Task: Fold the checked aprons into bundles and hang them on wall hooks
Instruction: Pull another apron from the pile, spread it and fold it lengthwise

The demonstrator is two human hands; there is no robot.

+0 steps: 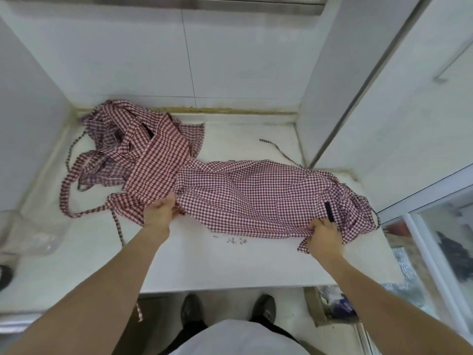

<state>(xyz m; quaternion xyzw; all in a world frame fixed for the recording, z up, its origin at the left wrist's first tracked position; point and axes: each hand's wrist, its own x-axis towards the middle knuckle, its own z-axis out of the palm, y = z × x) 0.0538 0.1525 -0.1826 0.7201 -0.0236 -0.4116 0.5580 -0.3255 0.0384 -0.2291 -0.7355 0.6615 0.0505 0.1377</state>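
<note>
1. Nearest the camera, a white garment front (243, 336) and two dark shoes (192, 310) are seen at the foot of the white counter (230, 265).
2. The left hand (160, 213) is closed on the near-left edge of the spread checked apron (256, 190); cloth is gathered between thumb and fingers.
3. The right hand (325, 237) is pinched on the near-right hem, fingers curled into the fabric, just beside a short black tab (329, 211).
4. The held apron is laid across the right half of the counter, partly doubled over itself. A heap of further aprons (133, 147) is bunched at the back left corner, touching and overlapping the held one.
5. Risk: the two lots overlap, so a lift or fold could drag the heap along with it.
6. Risk: loose ties (279, 149) trail from the cloth, one (117, 226) toward the front edge; these could snag or be trapped unevenly in the bundle.
7. Risk: the right end lies at the counter's edge and could slide off.
8. Material: thin, limp woven cloth in a small red-and-white check, much creased. The counter is smooth and hard, with faint marks (230, 240) near the front.
</note>
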